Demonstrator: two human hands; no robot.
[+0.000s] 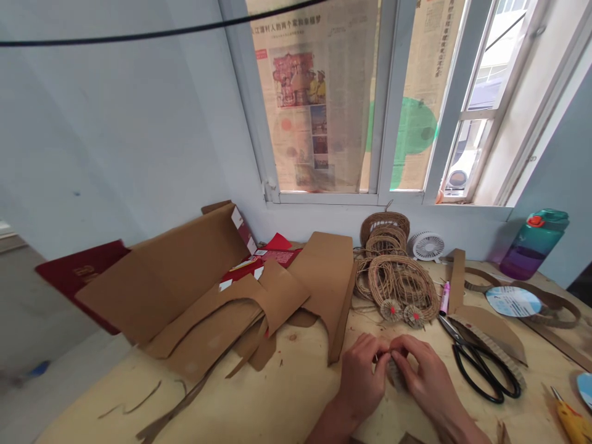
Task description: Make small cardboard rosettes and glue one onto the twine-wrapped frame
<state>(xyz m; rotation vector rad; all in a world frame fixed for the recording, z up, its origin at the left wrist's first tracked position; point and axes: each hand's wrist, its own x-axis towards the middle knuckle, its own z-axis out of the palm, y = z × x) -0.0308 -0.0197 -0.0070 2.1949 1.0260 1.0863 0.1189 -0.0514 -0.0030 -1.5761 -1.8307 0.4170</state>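
My left hand point(362, 377) and my right hand point(426, 377) meet over the near part of the wooden table, fingertips almost touching. Both are closed in a pinch on a small corrugated cardboard strip point(394, 374), mostly hidden by the fingers. Just beyond them lie two pleated cardboard rosettes with red centres, a left rosette point(391, 310) and a right rosette point(413, 316). They rest against a pile of woven cord loops point(403, 280). Right of my right hand are black-handled scissors point(483, 367) and a curved cardboard piece with a ridged edge point(497, 336).
Cut cardboard sheets point(319, 265) and an opened cardboard box point(180, 271) cover the left. A pink marker point(444, 298), a small white fan point(428, 246) and a teal-purple bottle point(534, 243) stand or lie at the back right. A yellow glue gun point(573, 422) is near the right edge.
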